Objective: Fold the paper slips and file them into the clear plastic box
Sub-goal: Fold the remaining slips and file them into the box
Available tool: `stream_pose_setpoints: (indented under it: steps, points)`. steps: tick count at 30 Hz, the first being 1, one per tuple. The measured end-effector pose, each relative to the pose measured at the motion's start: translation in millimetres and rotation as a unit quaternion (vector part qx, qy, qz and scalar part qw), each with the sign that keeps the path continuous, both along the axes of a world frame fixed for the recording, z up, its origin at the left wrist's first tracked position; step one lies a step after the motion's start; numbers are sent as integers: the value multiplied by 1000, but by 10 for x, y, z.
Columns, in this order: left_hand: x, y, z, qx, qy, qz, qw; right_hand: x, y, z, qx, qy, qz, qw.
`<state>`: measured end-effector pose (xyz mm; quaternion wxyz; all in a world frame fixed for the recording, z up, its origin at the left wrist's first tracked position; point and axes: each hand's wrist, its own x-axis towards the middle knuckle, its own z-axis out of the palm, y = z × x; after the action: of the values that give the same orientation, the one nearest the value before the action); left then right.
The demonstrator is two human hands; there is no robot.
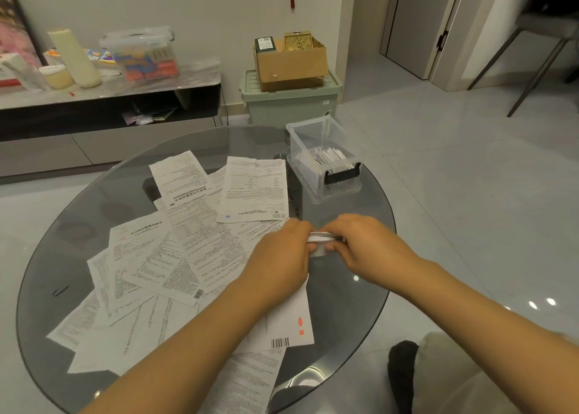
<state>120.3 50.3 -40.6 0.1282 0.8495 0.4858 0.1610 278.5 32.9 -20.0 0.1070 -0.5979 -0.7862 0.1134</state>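
Both hands meet over the right middle of the round glass table (pixel 94 200). My left hand (pixel 282 254) and my right hand (pixel 360 244) pinch a small folded paper slip (pixel 319 241) between them, its white edge showing between the fingers. Several unfolded printed paper slips (pixel 188 250) lie spread across the table's left and centre. The clear plastic box (pixel 322 160), lid off, stands at the table's far right and holds several folded slips standing on edge.
A black clip (pixel 61 291) lies on the glass at the left. Beyond the table stand a low cabinet (pixel 109 100) with a plastic tub, and a green bin (pixel 291 100) with a cardboard box on top. My knee (pixel 438 373) shows at the lower right.
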Motion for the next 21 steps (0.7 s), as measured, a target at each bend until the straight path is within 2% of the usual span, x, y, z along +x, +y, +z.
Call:
stream_pose_setpoints:
  steps: [6,10,12,14,17,21]
  points:
    - [32,-12,-76,-8,-4,-25,1000,-80,-64,-76,-12,-15,-8,1000]
    - [47,-27,-61,16,24,-24,999,-129,-65,-92,-2,-93,-5,996]
    - [41,-13,-24,-1,36,-13,999,-148,-55,-44,-2,-108,-3,994]
    - [29,24,56,-20,17,2,1000,-140,-36,41,4,-80,-5,997]
    - [30,102,273,-4,-26,17,999,-85,41,255,39,8,-23,999]
    - [109,354,580,17,-83,-11,996,28,209,524,95,60,-62,992]
